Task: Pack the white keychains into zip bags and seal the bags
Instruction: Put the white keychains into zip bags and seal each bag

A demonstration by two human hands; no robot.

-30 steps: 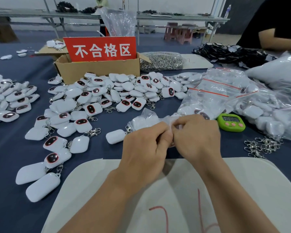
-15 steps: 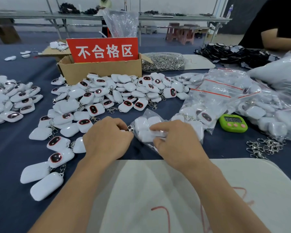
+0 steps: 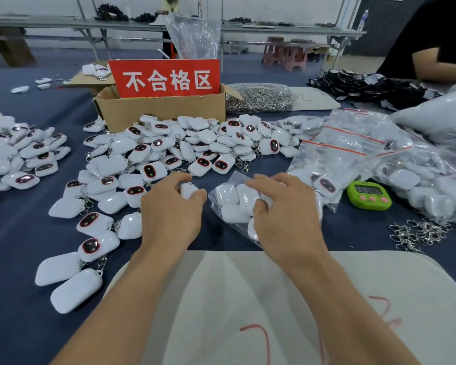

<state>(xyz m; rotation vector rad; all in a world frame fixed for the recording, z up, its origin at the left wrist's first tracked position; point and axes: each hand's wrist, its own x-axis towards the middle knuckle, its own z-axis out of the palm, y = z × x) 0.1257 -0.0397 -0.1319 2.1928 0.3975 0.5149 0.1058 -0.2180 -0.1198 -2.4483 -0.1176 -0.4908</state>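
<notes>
Left hand (image 3: 173, 214) is curling its fingers around one white keychain (image 3: 188, 190) at the near edge of the loose keychain pile (image 3: 195, 143). The right hand (image 3: 287, 217) is resting relaxed, spread fingers on a zip bag (image 3: 229, 204) with keychains inside, lying on the dark blue tablecloth (image 3: 16, 325) just past a white mat (image 3: 248, 299). Behind the pile a cardboard box (image 3: 163, 111) is propping up a red sign (image 3: 166, 79) beside a bag of metal clasps (image 3: 258, 97), a green timer (image 3: 369, 194) is sitting by the stack of filled bags (image 3: 353, 148) on the right, and long grey tables (image 3: 274, 30) and pink stools (image 3: 287, 54) are lining the back of the room.
</notes>
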